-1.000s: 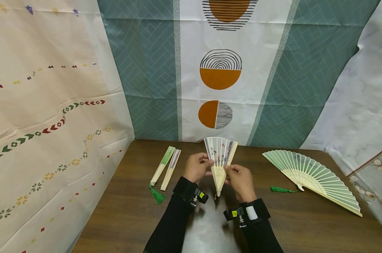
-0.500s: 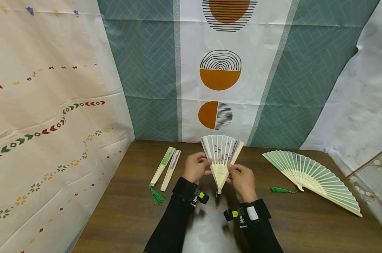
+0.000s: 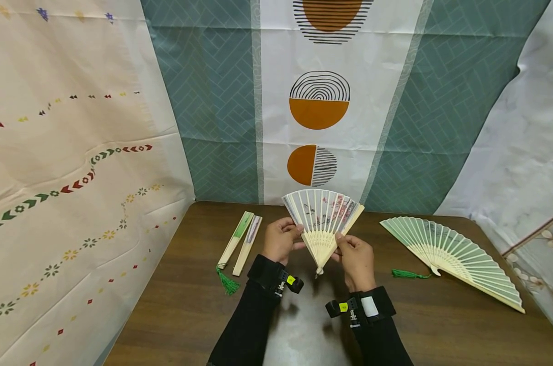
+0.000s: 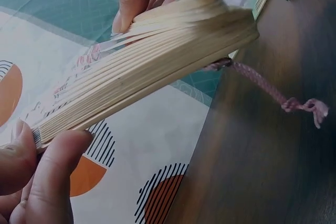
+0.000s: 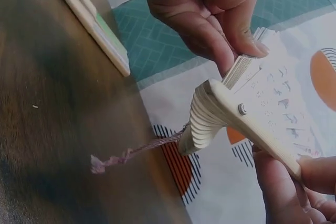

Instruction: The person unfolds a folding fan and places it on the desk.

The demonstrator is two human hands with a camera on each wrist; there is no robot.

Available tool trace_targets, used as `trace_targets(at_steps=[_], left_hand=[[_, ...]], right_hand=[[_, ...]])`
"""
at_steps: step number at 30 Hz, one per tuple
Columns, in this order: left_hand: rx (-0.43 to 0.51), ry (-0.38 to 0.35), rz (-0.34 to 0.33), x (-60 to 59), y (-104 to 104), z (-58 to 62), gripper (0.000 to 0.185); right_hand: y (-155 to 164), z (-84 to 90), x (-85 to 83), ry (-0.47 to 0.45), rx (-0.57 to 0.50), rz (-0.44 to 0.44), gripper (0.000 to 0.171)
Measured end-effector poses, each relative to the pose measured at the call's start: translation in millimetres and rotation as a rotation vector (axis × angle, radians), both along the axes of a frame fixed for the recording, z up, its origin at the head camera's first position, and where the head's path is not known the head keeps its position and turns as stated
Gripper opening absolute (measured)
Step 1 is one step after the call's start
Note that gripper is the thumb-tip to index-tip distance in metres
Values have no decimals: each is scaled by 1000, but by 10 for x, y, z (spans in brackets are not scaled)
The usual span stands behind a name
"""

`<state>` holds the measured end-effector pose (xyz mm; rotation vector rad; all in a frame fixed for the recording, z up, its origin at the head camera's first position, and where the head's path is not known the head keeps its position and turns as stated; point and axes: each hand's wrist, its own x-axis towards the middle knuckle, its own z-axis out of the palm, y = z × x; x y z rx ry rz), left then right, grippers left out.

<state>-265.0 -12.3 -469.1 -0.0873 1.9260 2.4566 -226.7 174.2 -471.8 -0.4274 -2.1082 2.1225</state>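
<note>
The outer ribs of a half-spread cream bamboo fan with a pink floral leaf are pinched by the curled fingers of the left hand and right hand, above the brown wooden table. Two folded fans lie at nine o'clock. A fully spread green fan lies at three o'clock, near the right edge. Bare tabletop is seen at six o'clock.

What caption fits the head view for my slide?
Both hands, left hand and right hand, hold a half-spread floral paper fan above a wooden table.
</note>
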Motion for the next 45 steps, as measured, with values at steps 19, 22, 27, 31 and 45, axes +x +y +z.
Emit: trace_targets(at_steps=[19, 22, 27, 31, 45], left_hand=[[102, -1, 62, 0, 14, 1, 20], [110, -6, 73, 1, 22, 0, 21], [138, -8, 92, -1, 26, 1, 22], [162, 0, 102, 0, 36, 1, 23], [224, -9, 140, -10, 75, 18, 20]], right_hand=[[-26, -19, -8, 26, -141, -99, 40], [-21, -18, -8, 24, -147, -106, 41], [-21, -19, -15, 30, -165, -132, 39], [-22, -20, -21, 54, -203, -151, 38], [-24, -20, -28, 111, -276, -190, 42]])
